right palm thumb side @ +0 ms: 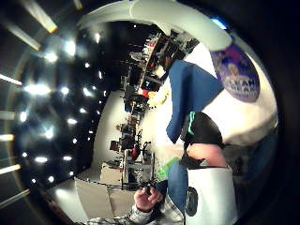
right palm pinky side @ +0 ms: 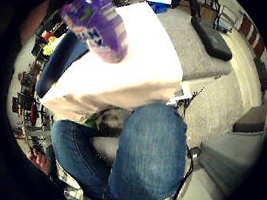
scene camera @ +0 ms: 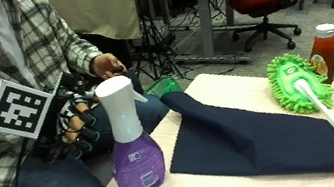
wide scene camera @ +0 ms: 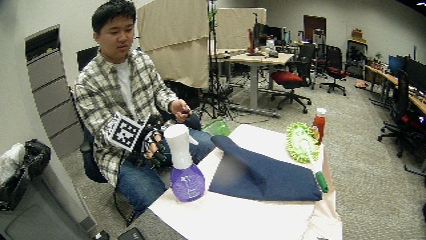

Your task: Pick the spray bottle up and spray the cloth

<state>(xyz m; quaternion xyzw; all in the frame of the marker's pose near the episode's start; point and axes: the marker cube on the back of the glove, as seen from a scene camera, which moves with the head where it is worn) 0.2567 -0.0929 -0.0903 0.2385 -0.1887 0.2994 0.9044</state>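
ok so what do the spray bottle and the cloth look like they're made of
Spray bottle: probably plastic, with a translucent purple body, glossy highlights and an opaque white trigger head. Cloth: matte navy woven-looking fabric, soft enough to fold and hump up at one end.

Spray bottle [right palm thumb side: 236, 71] label: "CLEAN" with "BREAK" under it, partly legible.
Ketchup bottle [scene camera: 323, 56] label: too small to read.

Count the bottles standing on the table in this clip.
2. The purple spray bottle stands at the table's near edge beside the gloved right hand; the red sauce bottle stands at the far end behind the green duster.
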